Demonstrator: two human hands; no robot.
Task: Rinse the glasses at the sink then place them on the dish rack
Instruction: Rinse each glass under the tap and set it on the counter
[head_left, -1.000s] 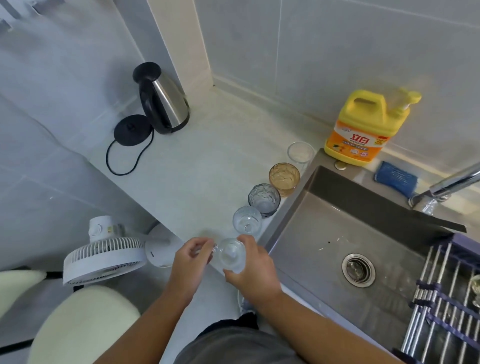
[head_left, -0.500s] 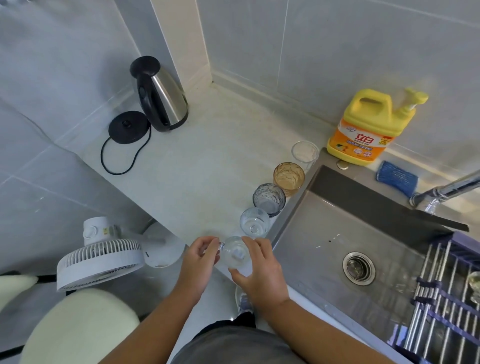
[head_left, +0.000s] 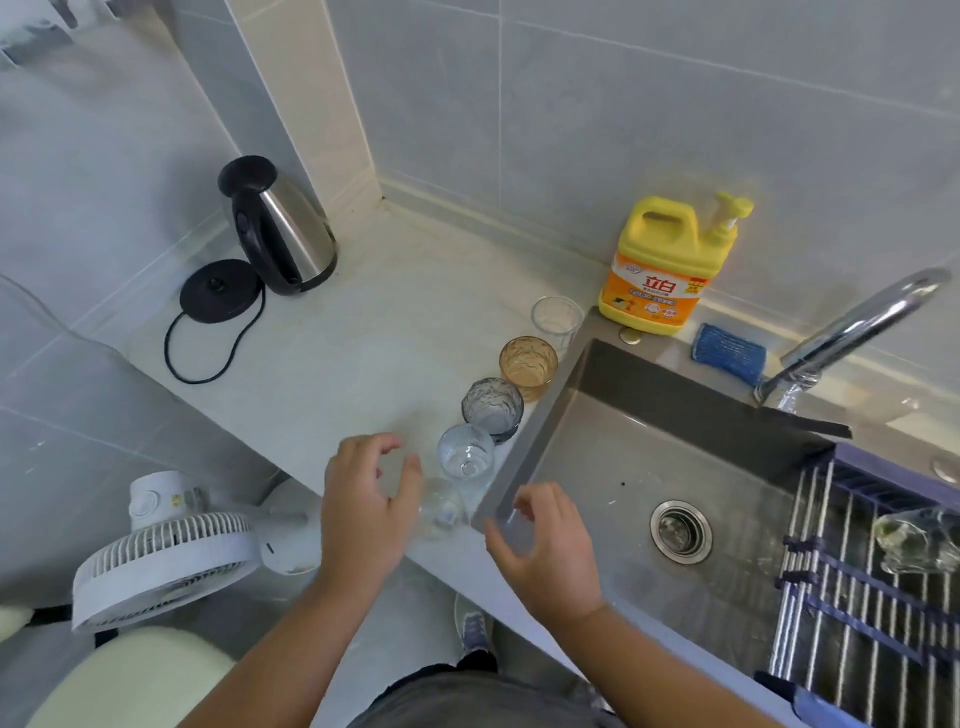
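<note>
Head view, the only 1: both hands hover over the front edge of the counter (head_left: 363, 338) with fingers loosely curled and nothing held. The left hand (head_left: 363, 504) is at 9 o'clock of the nearest glass (head_left: 440, 512), and the right hand (head_left: 545, 551) is at 4 o'clock of it, over the corner of the sink (head_left: 597, 467). Whether the left fingertips touch that glass I cannot tell. It stands upright close to the counter's front edge, 1st in a row of 5 running toward 1 o'clock along the sink rim. A racked glass (head_left: 914, 540) already lies on the dish rack (head_left: 857, 597) at 3 o'clock. The likely trouble is a careless reach: either hand could tip this small clear glass off the edge, into the steel basin, or against the 2nd glass (head_left: 466, 452) just beside it. Being clear, its rim looks easy to misjudge.
</note>
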